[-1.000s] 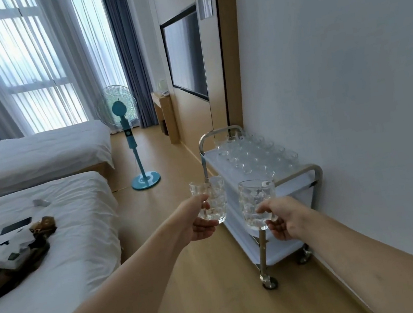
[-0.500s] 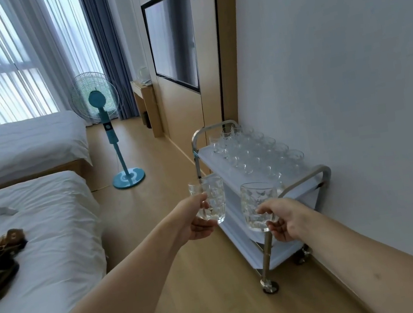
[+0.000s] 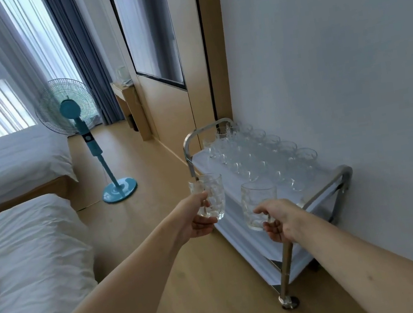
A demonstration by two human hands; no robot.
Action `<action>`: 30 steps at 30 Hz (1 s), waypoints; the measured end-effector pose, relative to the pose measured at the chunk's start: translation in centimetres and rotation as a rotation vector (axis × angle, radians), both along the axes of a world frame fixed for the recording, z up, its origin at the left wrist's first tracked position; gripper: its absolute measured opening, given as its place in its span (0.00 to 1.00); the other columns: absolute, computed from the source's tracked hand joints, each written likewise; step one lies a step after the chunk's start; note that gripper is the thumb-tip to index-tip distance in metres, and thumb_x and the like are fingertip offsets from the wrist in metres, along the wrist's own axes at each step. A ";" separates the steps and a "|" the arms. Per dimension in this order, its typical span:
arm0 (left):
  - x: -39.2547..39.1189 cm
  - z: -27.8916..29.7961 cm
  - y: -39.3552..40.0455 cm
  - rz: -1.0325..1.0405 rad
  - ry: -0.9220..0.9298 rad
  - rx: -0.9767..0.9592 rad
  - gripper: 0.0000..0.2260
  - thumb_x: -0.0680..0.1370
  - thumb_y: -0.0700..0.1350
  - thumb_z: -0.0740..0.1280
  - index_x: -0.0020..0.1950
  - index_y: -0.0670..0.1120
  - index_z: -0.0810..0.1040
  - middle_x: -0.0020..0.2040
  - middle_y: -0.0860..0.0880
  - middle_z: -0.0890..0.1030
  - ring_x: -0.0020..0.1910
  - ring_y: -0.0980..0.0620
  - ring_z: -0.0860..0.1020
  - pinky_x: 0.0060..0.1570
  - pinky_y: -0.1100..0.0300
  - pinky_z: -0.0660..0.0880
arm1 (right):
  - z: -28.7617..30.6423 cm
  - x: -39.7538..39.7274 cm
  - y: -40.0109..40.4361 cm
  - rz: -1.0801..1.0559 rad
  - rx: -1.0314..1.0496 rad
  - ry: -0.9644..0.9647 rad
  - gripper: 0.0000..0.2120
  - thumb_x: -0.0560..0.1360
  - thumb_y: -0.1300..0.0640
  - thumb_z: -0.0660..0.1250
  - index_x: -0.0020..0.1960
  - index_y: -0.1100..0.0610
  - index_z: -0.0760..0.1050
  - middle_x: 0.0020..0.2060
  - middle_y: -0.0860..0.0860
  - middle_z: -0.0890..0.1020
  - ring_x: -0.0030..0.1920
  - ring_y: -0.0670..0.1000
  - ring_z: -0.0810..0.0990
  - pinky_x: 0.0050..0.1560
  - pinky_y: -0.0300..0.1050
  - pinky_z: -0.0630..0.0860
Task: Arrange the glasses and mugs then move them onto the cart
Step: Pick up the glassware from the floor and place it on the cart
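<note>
Left of the cart (image 3: 341, 172): two white beds (image 3: 26, 247) and a teal standing fan (image 3: 78, 113), well apart from it. L hand (image 3: 196, 222) grips a clear mug (image 3: 212, 195), upright, held in the air just beside the cart's near-left edge. R hand (image 3: 280, 221), fingers curled round the handle, holds a second mug (image 3: 257, 206) over the cart's near end. Rows of glassware (image 3: 262, 158) (clear, packed close) stand on the cart's top shelf, by the wall.

Rows of glasses (image 3: 259, 159) crowd the far and wall side of the cart (image 3: 335, 180) top at centre right. Its near left strip lies bare. The steel handle (image 3: 325, 190) bars the near end; wall (image 3: 332, 57) closes the right.
</note>
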State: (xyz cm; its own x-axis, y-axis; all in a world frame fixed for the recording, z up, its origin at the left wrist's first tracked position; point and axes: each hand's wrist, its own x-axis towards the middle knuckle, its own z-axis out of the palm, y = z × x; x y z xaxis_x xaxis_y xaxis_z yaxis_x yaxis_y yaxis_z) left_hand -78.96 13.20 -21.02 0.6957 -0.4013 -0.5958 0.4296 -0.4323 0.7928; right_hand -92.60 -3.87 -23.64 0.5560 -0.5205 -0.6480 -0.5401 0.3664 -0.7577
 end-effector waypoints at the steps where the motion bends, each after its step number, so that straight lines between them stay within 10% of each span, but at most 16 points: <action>1: 1.0 -0.4 -0.6 -0.019 0.007 0.002 0.14 0.82 0.57 0.64 0.51 0.46 0.75 0.41 0.38 0.85 0.41 0.42 0.81 0.45 0.52 0.80 | -0.3 0.7 -0.5 -0.019 0.005 0.005 0.13 0.75 0.59 0.72 0.57 0.60 0.77 0.31 0.55 0.77 0.27 0.48 0.75 0.29 0.40 0.77; 10: 10.5 -3.6 -6.0 -0.265 0.081 0.036 0.14 0.82 0.57 0.64 0.51 0.46 0.74 0.40 0.38 0.84 0.38 0.43 0.80 0.45 0.53 0.80 | -2.8 6.0 -2.1 -0.273 0.054 0.061 0.09 0.75 0.54 0.73 0.48 0.58 0.75 0.22 0.52 0.76 0.25 0.48 0.74 0.29 0.40 0.77; 22: 19.1 -3.6 -11.6 -0.577 0.091 0.008 0.14 0.81 0.57 0.64 0.52 0.46 0.75 0.43 0.36 0.85 0.43 0.41 0.81 0.45 0.53 0.80 | -2.3 10.1 -0.7 -0.572 0.055 0.056 0.14 0.76 0.49 0.73 0.49 0.58 0.75 0.35 0.57 0.77 0.28 0.49 0.74 0.24 0.39 0.73; 30: 20.6 -6.2 -15.1 -0.695 0.126 0.051 0.15 0.82 0.57 0.64 0.53 0.45 0.76 0.47 0.35 0.84 0.45 0.41 0.81 0.49 0.51 0.82 | -5.0 11.0 -0.6 -0.706 0.097 0.100 0.20 0.82 0.40 0.60 0.48 0.57 0.73 0.30 0.55 0.76 0.24 0.50 0.74 0.27 0.38 0.74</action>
